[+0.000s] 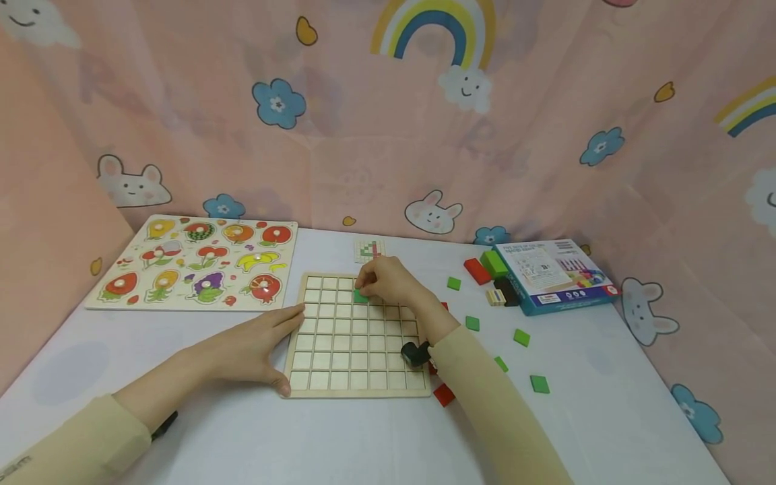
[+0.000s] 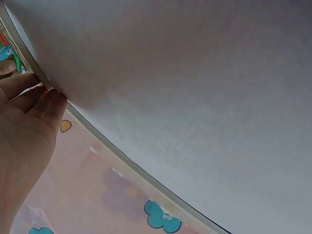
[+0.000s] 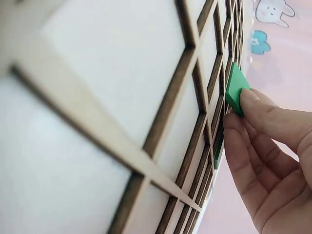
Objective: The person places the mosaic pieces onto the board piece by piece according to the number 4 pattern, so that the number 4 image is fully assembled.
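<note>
A pale wooden grid board (image 1: 358, 393) lies on the table before me, with square cells. My right hand (image 1: 391, 283) pinches a green square tile (image 3: 236, 87) between thumb and fingers, at the board's far rows. In the right wrist view this tile stands tilted against the grid, and a second green tile (image 3: 219, 146) shows low in the grid beside the fingertips. My left hand (image 1: 251, 347) rests along the board's left edge, fingers straight and thumb at the near corner. A small card (image 1: 368, 250) with a red and green grid pattern lies behind the board.
Several green tiles (image 1: 472, 323) and red tiles (image 1: 444, 395) are scattered to the right, some partly behind the right forearm. Farther back are a red block (image 1: 477, 271), a green block (image 1: 494, 264) and a box (image 1: 548, 269). A fruit puzzle board (image 1: 182, 304) lies at the back left.
</note>
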The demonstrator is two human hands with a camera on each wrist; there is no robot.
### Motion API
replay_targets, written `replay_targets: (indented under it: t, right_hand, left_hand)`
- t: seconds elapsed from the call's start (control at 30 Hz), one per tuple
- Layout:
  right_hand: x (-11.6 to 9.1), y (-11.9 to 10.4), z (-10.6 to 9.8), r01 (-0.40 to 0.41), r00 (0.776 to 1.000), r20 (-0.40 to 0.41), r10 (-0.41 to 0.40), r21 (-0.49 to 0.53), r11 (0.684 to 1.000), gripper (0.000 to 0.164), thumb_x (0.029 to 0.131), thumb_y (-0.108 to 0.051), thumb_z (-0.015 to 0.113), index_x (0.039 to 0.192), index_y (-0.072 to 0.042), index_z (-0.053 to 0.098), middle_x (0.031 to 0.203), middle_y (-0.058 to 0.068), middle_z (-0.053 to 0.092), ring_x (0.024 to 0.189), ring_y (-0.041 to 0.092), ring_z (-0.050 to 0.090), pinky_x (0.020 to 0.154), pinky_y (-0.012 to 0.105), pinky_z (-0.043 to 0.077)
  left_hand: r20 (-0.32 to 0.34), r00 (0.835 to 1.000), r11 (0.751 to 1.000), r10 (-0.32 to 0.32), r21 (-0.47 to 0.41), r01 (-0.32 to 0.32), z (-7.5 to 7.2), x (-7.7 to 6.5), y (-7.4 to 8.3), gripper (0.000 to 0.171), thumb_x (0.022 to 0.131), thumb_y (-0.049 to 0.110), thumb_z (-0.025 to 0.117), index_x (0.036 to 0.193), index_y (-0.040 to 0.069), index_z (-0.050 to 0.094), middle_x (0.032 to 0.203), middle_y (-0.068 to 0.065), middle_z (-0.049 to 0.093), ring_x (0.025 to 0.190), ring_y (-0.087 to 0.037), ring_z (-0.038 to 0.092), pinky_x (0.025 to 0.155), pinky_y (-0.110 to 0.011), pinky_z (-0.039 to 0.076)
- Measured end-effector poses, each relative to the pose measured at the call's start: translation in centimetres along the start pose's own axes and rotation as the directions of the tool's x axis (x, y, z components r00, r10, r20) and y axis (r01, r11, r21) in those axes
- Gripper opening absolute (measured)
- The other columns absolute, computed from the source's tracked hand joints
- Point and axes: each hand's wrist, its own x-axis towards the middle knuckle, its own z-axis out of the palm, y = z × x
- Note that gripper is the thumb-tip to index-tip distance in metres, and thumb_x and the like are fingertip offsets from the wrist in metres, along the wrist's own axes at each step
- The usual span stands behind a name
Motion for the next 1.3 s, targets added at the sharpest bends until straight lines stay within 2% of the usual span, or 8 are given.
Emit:
replay_targets:
  t: [0.3,0.47,0.67,0.87,1.03,1.13,1.2,1.3]
  right_hand:
    - [0.2,0.1,0.0,0.028,0.999,0.033,-0.025,-0.076,0.997,0.009,0.087,-0.008,0.073,0.094,-0.013,0.076,0.082,0.001,0.071,0.074,0.011,0.059,0.068,0.021,0.048]
    - [-0.3,1.0,-1.4,0.022,0.999,0.036,-0.019,-0.096,0.995,0.017,0.088,-0.006,0.070,0.102,-0.012,0.075,0.092,0.004,0.071,0.085,0.016,0.062,0.076,0.027,0.053]
    - [-2.1,4.4,-5.1,-0.107,0.994,-0.020,0.105,-0.091,0.990,0.024,0.089,-0.009,0.068,0.113,-0.010,0.072,0.114,0.010,0.069,0.107,0.027,0.061,0.093,0.040,0.055]
    - [-4.2,8.2,-8.0,-0.232,0.972,-0.060,0.228,-0.070,0.970,0.030,0.089,-0.008,0.066,0.119,-0.005,0.069,0.125,0.016,0.066,0.117,0.034,0.059,0.097,0.047,0.055]
    - [-5.4,10.3,-8.6,-0.344,0.939,-0.040,0.343,-0.012,0.939,0.033,0.088,-0.004,0.066,0.120,-0.009,0.069,0.126,0.014,0.064,0.119,0.033,0.056,0.103,0.050,0.050]
    - [-5.9,10.8,-8.5,-0.420,0.907,-0.015,0.422,0.062,0.905,0.034,0.088,-0.004,0.067,0.120,-0.013,0.068,0.125,0.012,0.061,0.117,0.030,0.051,0.106,0.052,0.046]
    - [-6.1,11.0,-8.4,-0.445,0.894,-0.012,0.447,0.075,0.892,0.034,0.088,-0.004,0.068,0.119,-0.016,0.069,0.123,0.010,0.061,0.115,0.030,0.051,0.106,0.052,0.045]
    - [-6.4,11.1,-8.1,-0.445,0.895,-0.016,0.446,0.063,0.893,0.033,0.087,-0.004,0.069,0.118,-0.016,0.069,0.122,0.010,0.063,0.115,0.030,0.052,0.106,0.053,0.046]
  left_hand:
    - [-0.007,1.000,1.000,0.002,0.002,-0.002,0.2,-0.1,-0.2,0.126,0.060,0.077,0.073,0.152,0.001,0.034,0.165,-0.014,0.024,0.148,-0.039,0.032,0.117,-0.055,0.035]
    - [-0.006,1.000,1.000,0.001,-0.003,-0.001,0.3,-0.1,-0.2,0.127,0.060,0.079,0.072,0.153,0.001,0.033,0.165,-0.013,0.023,0.149,-0.039,0.031,0.117,-0.055,0.035]
    - [-0.005,1.000,1.000,0.002,0.004,-0.002,0.2,0.1,-0.2,0.126,0.060,0.078,0.072,0.153,0.002,0.033,0.165,-0.013,0.023,0.149,-0.038,0.032,0.118,-0.055,0.035]
    - [-0.004,1.000,1.000,0.002,0.005,-0.002,0.2,0.1,-0.2,0.127,0.060,0.079,0.072,0.153,0.002,0.033,0.165,-0.013,0.024,0.149,-0.038,0.032,0.117,-0.054,0.036]
    - [0.000,1.000,1.000,0.000,-0.002,0.000,0.1,0.0,-0.2,0.126,0.060,0.077,0.074,0.153,0.002,0.033,0.165,-0.014,0.024,0.149,-0.039,0.032,0.118,-0.055,0.035]
    - [0.001,1.000,1.000,-0.002,-0.006,0.002,0.0,0.0,-0.1,0.126,0.060,0.076,0.074,0.153,0.002,0.033,0.165,-0.014,0.024,0.149,-0.039,0.031,0.118,-0.055,0.035]
    - [0.001,1.000,1.000,-0.003,-0.010,0.003,0.0,0.0,0.0,0.126,0.060,0.076,0.074,0.153,0.002,0.032,0.165,-0.014,0.023,0.149,-0.039,0.031,0.118,-0.055,0.035]
    - [0.002,1.000,1.000,-0.007,-0.012,0.007,0.0,0.0,0.0,0.127,0.060,0.077,0.073,0.153,0.002,0.032,0.165,-0.014,0.023,0.149,-0.039,0.030,0.118,-0.055,0.035]
